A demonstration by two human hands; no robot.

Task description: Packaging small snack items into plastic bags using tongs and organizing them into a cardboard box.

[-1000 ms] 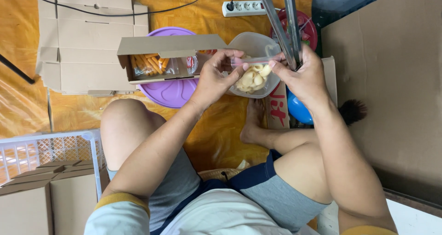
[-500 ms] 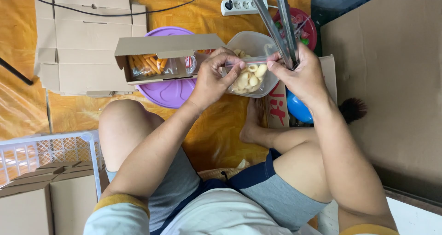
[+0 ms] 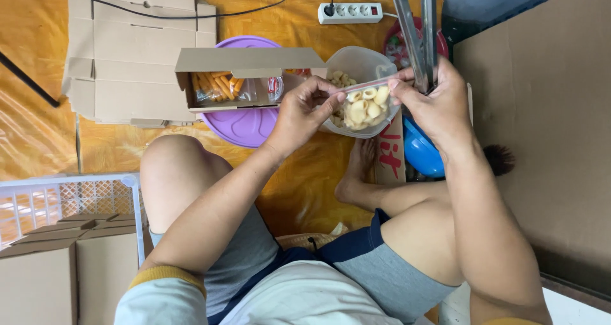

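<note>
My left hand (image 3: 304, 113) and my right hand (image 3: 431, 99) both pinch the top edge of a small clear zip bag of pale ring-shaped snacks (image 3: 364, 106), one hand at each end of its pink seal strip. The bag hangs in front of a clear plastic container (image 3: 360, 63) with more of the same snacks. Left of it an open brown cardboard box (image 3: 245, 64) holds a clear bag of orange stick snacks (image 3: 215, 87). The box rests on a purple round lid (image 3: 242, 122).
Flat cardboard sheets (image 3: 127, 51) lie at the back left on an orange mat. A white power strip (image 3: 350, 12) sits at the back. Two metal bars (image 3: 417, 26) rise beside my right hand. A blue bowl (image 3: 421, 152), a white crate (image 3: 63, 201) and closed cardboard boxes (image 3: 57, 274) surround my legs.
My hands have moved apart along the bag's top edge, my left hand sliding left. The bag has stayed in front of the container.
</note>
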